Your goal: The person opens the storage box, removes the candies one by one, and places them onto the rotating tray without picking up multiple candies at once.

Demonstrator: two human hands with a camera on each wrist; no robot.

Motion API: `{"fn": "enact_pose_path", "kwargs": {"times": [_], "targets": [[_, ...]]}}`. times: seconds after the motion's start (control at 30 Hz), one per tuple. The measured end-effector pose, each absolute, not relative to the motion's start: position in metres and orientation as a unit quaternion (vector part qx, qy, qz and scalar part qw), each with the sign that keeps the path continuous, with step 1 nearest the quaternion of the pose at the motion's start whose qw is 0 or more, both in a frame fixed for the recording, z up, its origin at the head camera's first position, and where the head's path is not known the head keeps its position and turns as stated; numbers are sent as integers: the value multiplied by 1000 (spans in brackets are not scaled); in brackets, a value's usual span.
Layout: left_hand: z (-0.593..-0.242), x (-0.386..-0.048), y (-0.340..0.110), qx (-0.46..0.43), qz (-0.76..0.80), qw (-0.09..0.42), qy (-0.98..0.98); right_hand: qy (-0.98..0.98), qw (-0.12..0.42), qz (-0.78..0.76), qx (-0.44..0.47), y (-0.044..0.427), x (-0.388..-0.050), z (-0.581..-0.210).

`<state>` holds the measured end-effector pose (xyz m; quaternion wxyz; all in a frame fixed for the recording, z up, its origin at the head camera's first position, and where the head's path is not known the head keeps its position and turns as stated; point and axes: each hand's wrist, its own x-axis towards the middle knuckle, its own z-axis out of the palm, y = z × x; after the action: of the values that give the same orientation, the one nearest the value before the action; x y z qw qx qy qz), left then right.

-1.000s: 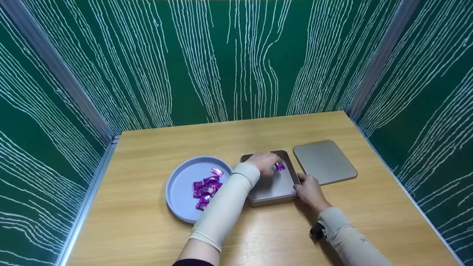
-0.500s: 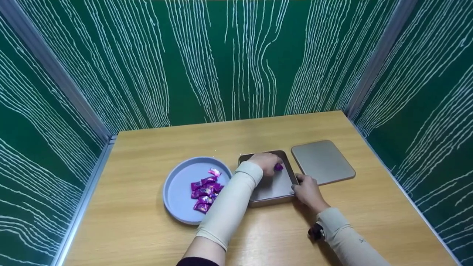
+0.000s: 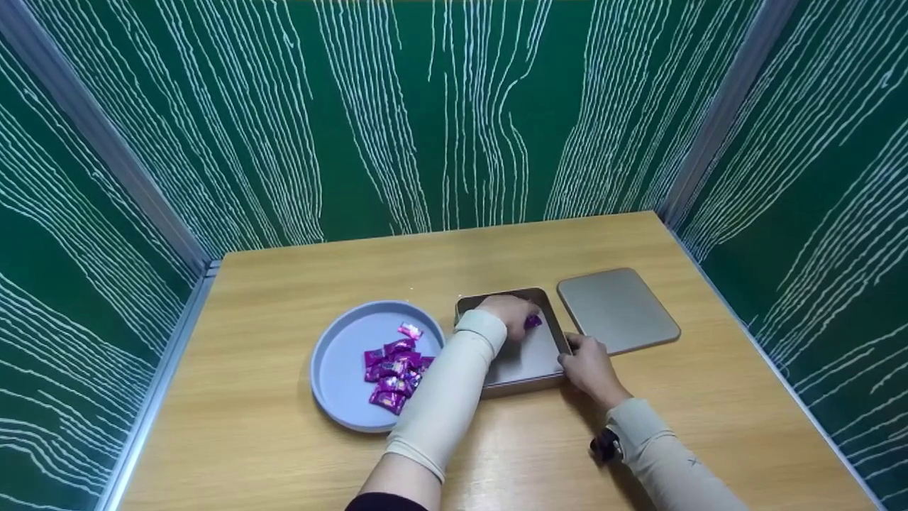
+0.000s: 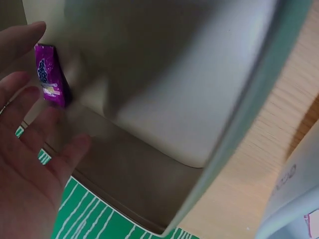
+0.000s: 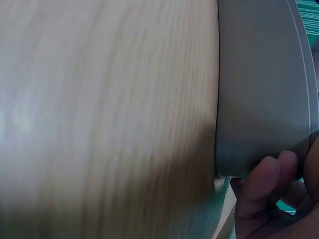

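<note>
My left hand (image 3: 508, 314) reaches into an open rectangular metal tin (image 3: 528, 363). By its fingertips, a purple wrapped candy (image 3: 533, 321) stands on the tin's floor near the far right. In the left wrist view the fingers are spread and relaxed, with the candy (image 4: 50, 74) just beyond the thumb and index tips; whether they touch it I cannot tell. My right hand (image 3: 589, 365) holds the tin's right side near the front corner. In the right wrist view its curled fingers (image 5: 264, 181) press the tin's outer wall (image 5: 264, 89).
Left of the tin, a round grey-blue tray (image 3: 340, 369) bears several purple candies (image 3: 391, 369) and a pinker one (image 3: 410, 331); my left forearm covers part of it. The tin's flat lid (image 3: 618, 310) lies to the right. Green walls enclose the wooden table (image 3: 277, 305).
The left hand stays in the tin, its fingers shifting slightly at the candy, which has turned a little. The right hand keeps its place on the tin. The view has drifted slightly.
</note>
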<state>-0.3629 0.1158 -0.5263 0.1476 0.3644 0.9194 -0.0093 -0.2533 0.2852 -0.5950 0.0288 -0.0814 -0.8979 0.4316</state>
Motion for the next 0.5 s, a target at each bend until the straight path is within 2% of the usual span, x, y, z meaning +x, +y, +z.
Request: {"fn": "enact_pose_path", "kwargs": {"times": [0.23, 0.5], "targets": [[-542, -373, 124, 366, -41, 144, 919, -899, 24, 428, -87, 284, -253, -595], [-537, -374, 120, 388, -30, 159, 907, -899, 24, 429, -88, 284, -253, -593]]}}
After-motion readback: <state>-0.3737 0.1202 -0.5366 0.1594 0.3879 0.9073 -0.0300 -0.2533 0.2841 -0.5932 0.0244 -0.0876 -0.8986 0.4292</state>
